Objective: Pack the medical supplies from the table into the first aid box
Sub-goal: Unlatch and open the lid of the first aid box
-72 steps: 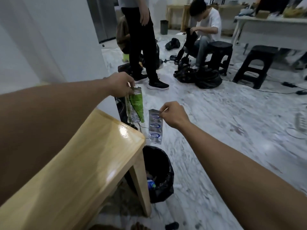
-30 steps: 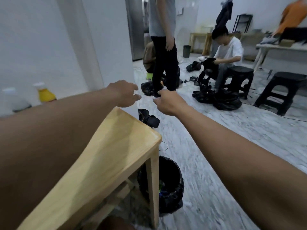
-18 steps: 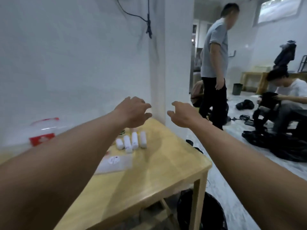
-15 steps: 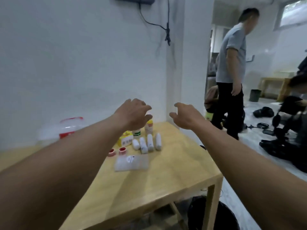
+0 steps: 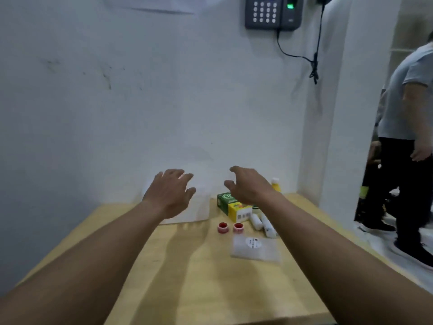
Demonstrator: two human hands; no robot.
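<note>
Pale yellow wood with a smooth, faintly glossy grain forms the bench [image 5: 187, 277], pushed against a scuffed white wall [image 5: 140, 102]. Both bare forearms reach out over it. The left hand [image 5: 169, 193] hangs palm down with fingers spread, gripping nothing, in front of the translucent white plastic first aid box [image 5: 202, 208], whose soft-cornered wall shows just past the fingers; most of the box is hidden behind the hand and washed out against the wall. The right hand [image 5: 248, 185] is likewise loosely spread and empty, above the green and yellow cardboard carton [image 5: 232, 206], which lies flat beside the box.

To the right of the carton lie white cylindrical gauze rolls [image 5: 263, 222], side by side, partly covered by the right forearm. A yellow bottle with a white cap [image 5: 276, 185] stands behind the right wrist near the wall. Two small round red-rimmed tape rolls [image 5: 230, 227] sit next to each other in front of the carton. Nearer still lies a flat clear plastic pouch with a round white label [image 5: 255, 248].

The near and left parts of the benchtop are bare wood. The bench's right edge runs just beyond the pouch, and past it a bystander in a grey shirt and dark trousers [image 5: 403, 137] stands on the floor.
</note>
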